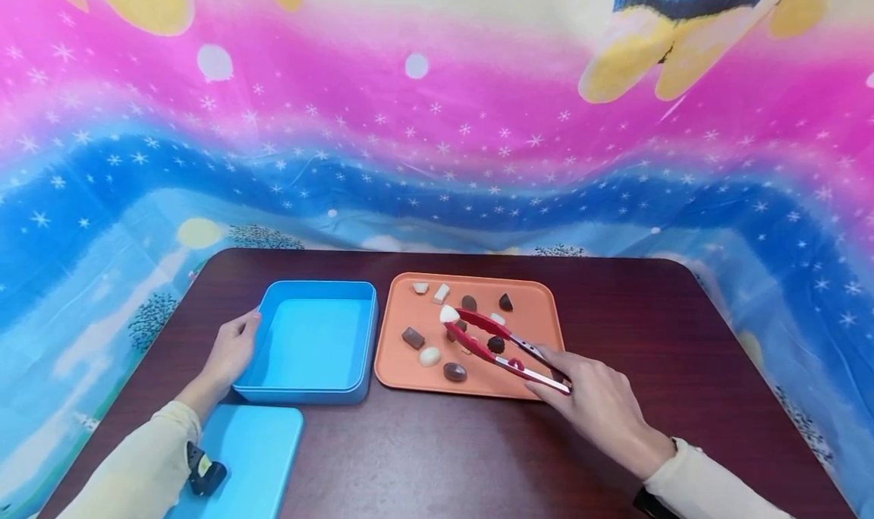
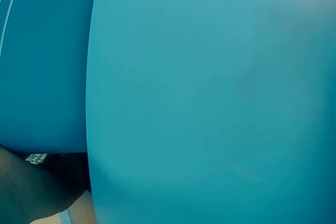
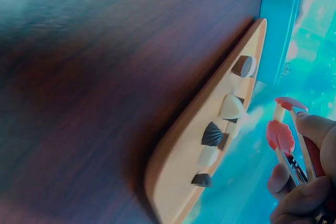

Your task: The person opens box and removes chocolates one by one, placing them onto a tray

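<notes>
My left hand (image 1: 231, 350) grips the left wall of an open blue box (image 1: 307, 394), thumb near the rim and the other fingers mostly hidden. Inside, the box floor is bare. My right hand (image 1: 604, 397) holds red-tipped tongs (image 1: 482, 321) over an orange tray (image 1: 403, 375). Between the tong tips is a white chocolate (image 1: 449, 314), also visible as a pale piece (image 3: 279, 111) in the right wrist view. Several chocolates lie scattered on the tray, among them a brown oval one (image 1: 454, 372), a white oval one (image 1: 429, 357) and a dark round one (image 1: 496, 344).
A flat blue lid (image 1: 256, 458) lies in front of the box, under the left forearm. Box and tray stand side by side on a dark wooden table (image 1: 437, 458). A colourful patterned cloth (image 1: 437, 162) hangs behind the table and along its sides.
</notes>
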The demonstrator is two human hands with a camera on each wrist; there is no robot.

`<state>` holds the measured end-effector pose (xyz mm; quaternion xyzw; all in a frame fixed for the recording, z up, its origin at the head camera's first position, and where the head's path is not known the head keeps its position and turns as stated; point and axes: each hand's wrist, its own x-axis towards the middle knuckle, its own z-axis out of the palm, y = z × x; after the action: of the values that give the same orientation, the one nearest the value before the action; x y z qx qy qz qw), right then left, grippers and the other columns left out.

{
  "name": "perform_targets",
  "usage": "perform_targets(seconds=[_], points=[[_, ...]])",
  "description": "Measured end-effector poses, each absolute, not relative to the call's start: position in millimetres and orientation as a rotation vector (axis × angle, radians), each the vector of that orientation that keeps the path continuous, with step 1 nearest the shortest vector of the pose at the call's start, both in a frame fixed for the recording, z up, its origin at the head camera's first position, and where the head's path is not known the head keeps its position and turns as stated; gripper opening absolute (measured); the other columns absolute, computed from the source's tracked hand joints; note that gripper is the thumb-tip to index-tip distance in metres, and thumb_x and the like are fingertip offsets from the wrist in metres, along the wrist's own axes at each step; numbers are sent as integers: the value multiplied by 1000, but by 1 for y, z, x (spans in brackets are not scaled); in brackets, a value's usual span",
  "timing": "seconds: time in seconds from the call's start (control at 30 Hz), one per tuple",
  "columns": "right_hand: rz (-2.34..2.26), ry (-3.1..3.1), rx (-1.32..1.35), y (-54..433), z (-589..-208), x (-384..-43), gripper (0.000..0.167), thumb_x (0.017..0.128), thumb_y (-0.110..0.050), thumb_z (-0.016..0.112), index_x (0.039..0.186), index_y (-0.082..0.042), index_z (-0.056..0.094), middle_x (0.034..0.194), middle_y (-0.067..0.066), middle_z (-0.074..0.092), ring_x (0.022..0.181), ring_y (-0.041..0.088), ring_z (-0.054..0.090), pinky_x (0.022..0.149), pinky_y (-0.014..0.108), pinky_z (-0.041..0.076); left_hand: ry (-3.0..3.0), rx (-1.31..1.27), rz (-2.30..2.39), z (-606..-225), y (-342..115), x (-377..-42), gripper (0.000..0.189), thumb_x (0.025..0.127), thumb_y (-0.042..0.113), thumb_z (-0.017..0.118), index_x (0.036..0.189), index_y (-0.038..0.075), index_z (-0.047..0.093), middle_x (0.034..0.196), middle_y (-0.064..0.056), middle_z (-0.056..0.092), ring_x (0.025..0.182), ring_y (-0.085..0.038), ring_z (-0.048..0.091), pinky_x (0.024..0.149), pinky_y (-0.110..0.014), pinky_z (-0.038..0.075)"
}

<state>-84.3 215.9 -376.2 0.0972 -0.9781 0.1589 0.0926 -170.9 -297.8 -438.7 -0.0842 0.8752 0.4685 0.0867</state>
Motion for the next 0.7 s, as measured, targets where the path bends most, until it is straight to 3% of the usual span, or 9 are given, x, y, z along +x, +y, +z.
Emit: perform_targets(seconds=[0.3,0.47,0.7], points=[[445,-2916,228,234,-377,-75,57,80,-43,83,131,-22,70,102,4,79,67,14,60,50,33,41,2605,-261,1394,-437,-297,-171,70,111,45,17,158,-6,14,165,-30,16,154,-49,13,124,-64,18],[437,-2934,199,243,-377,-68,60,81,-44,83,133,-17,69,112,10,78,70,15,62,51,30,38,2610,-257,1399,-436,-296,-171,70,110,46,17,158,-6,14,165,-30,16,154,-49,14,125,-64,18],[399,-2901,210,257,-378,-62,61,79,-47,84,131,-18,70,109,10,78,75,22,69,49,33,41,2612,-255,1402,-437,-297,-172,70,111,45,16,158,-6,14,165,-30,16,154,-50,14,124,-64,18]])
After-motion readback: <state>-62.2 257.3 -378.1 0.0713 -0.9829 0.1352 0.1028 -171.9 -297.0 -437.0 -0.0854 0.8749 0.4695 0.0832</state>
